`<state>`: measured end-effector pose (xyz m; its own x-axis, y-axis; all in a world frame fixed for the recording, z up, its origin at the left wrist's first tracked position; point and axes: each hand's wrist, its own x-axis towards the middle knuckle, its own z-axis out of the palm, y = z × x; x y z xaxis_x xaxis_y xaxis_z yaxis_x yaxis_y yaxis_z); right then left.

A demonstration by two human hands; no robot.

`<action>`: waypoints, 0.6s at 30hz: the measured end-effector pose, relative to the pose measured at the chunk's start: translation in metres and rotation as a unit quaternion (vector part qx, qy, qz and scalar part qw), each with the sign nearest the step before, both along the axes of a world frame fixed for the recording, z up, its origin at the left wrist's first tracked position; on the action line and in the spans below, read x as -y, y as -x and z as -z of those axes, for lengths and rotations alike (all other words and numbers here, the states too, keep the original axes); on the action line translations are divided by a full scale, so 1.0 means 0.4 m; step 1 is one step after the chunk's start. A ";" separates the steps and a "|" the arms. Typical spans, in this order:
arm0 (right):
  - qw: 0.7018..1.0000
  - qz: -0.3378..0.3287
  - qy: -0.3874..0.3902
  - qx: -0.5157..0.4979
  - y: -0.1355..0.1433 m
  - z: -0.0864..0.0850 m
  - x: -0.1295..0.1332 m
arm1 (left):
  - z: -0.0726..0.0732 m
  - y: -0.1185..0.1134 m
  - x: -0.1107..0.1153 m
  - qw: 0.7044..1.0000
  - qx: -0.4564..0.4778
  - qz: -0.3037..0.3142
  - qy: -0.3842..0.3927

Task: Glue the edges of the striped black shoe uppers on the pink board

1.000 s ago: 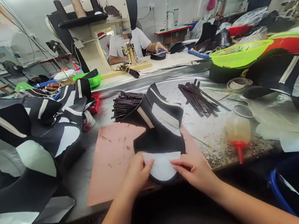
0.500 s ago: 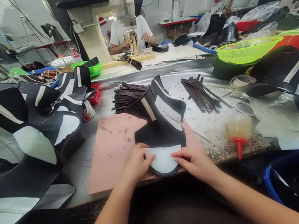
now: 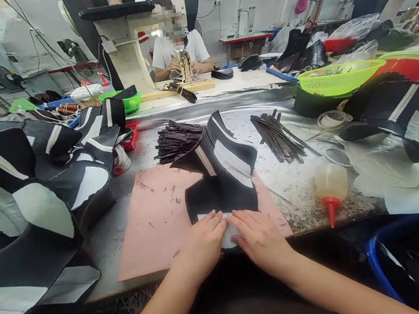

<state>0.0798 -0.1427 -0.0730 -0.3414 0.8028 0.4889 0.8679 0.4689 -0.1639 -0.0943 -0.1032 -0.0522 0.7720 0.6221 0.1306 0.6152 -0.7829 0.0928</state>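
A black shoe upper with white reinforcement strips lies on a pink board at the table's front edge. On its near end rests a white half-round toe piece, mostly covered by my hands. My left hand lies flat on the left part of this piece, fingers stretched out. From the other side my right hand presses flat on it too, its fingertips close to those of the left. Just beyond the upper is a bundle of dark strips.
More black uppers are heaped at left. Another bundle of strips, a glue bottle with a red nozzle and white sheets are at right. A blue bin stands below. Across the table a person sits at a sewing machine.
Both hands went from pinching the white piece's sides to lying flat over it, closer together. The person opposite has brought their hands nearer to the machine.
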 end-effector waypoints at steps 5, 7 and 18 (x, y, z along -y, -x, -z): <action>0.996 -0.028 0.083 0.028 -0.001 0.012 0.003 | 0.021 -0.005 0.021 0.998 -0.015 -0.052 0.012; 0.989 -0.057 0.139 0.008 -0.033 -0.003 -0.008 | 0.016 0.008 0.024 0.998 -0.017 -0.048 0.022; 0.845 0.480 0.209 -0.109 -0.500 -0.083 -0.081 | -0.107 0.288 -0.043 0.951 0.040 -0.219 -0.215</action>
